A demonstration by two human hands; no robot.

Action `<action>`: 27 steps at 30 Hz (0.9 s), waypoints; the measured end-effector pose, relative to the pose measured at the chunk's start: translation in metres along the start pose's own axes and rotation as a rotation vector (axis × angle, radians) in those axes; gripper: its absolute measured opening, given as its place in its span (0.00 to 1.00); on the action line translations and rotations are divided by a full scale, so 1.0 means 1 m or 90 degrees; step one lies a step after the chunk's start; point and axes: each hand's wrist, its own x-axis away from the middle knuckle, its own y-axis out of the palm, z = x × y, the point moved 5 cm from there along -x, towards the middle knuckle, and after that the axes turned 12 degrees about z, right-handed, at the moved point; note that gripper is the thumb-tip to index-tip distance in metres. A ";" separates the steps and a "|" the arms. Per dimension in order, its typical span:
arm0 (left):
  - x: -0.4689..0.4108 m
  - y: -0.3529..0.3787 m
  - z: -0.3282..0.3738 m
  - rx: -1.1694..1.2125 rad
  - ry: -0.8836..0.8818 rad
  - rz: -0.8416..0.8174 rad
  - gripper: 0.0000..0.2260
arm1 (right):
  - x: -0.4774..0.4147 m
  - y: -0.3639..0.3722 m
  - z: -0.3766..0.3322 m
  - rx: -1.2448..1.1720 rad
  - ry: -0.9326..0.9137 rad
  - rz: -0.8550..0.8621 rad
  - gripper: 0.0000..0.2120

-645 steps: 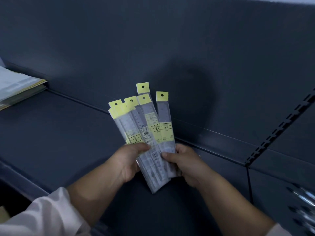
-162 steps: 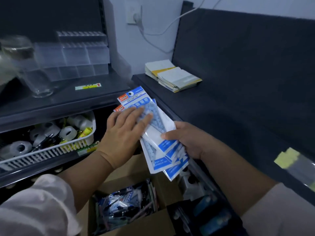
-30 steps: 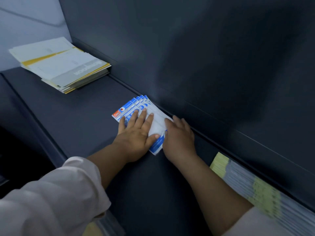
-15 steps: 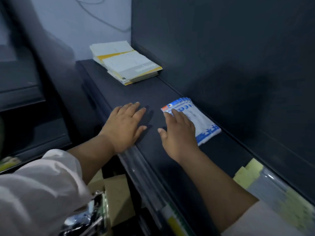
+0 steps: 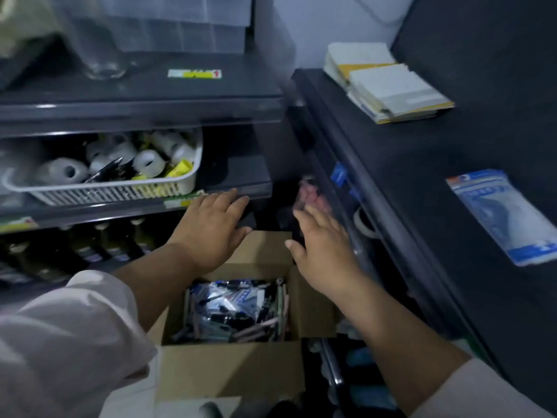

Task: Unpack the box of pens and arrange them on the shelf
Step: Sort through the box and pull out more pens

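Hands: we see the left hand [image 5: 211, 233] and the right hand [image 5: 324, 254] out over the box, fingers spread and flat, neither holding anything. We can't tell whether the left one touches the rack edge beyond it.
Box: one cardboard box [image 5: 229, 375], flaps open, low between the two racks, right under our wrists.
Pens: the pen packets [image 5: 235, 312] are heaped inside the box, too jumbled and blurred for us to count.
Shelf: the dark shelf [image 5: 422, 182] on our right carries one fanned stack of blue packets [image 5: 506, 218]; we can't make out how many are in it.
Progress: we judge this early. The box looks full, and we see no pens laid out on the shelf.
Left to do: lift the packets out and line them up on the shelf.
Also counted: one paper pile [image 5: 388, 86], one white basket [image 5: 105, 193].
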 end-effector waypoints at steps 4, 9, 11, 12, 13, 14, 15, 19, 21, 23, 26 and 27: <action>0.046 0.033 -0.047 0.002 -0.061 -0.067 0.28 | 0.007 0.059 -0.023 -0.002 -0.017 -0.072 0.28; 0.088 0.088 -0.084 0.025 -0.121 -0.147 0.27 | 0.014 0.136 -0.028 0.001 -0.022 -0.169 0.26; 0.100 0.115 -0.089 0.036 -0.139 -0.175 0.26 | 0.017 0.167 -0.020 -0.002 0.004 -0.212 0.26; 0.105 0.129 -0.091 0.043 -0.144 -0.194 0.26 | 0.018 0.180 -0.016 -0.005 0.022 -0.229 0.26; 0.109 0.143 -0.091 0.055 -0.149 -0.212 0.26 | 0.019 0.193 -0.011 -0.005 0.037 -0.244 0.26; 0.112 0.156 -0.091 0.071 -0.154 -0.225 0.25 | 0.020 0.205 -0.006 -0.003 0.043 -0.259 0.25; 0.114 0.169 -0.091 0.085 -0.155 -0.234 0.25 | 0.021 0.217 -0.002 -0.002 0.044 -0.274 0.25; 0.114 0.217 -0.093 0.116 -0.176 -0.254 0.25 | 0.022 0.262 0.017 0.002 0.033 -0.299 0.19; 0.113 0.242 -0.093 0.124 -0.188 -0.264 0.25 | 0.023 0.283 0.028 0.007 0.038 -0.309 0.17; 0.110 0.268 -0.091 0.128 -0.180 -0.273 0.24 | 0.024 0.302 0.037 0.001 0.047 -0.322 0.19; 0.109 0.309 -0.090 0.153 -0.177 -0.290 0.21 | 0.023 0.329 0.046 -0.014 0.049 -0.342 0.22; 0.108 0.322 -0.091 0.161 -0.178 -0.299 0.19 | 0.022 0.338 0.048 -0.018 0.045 -0.345 0.22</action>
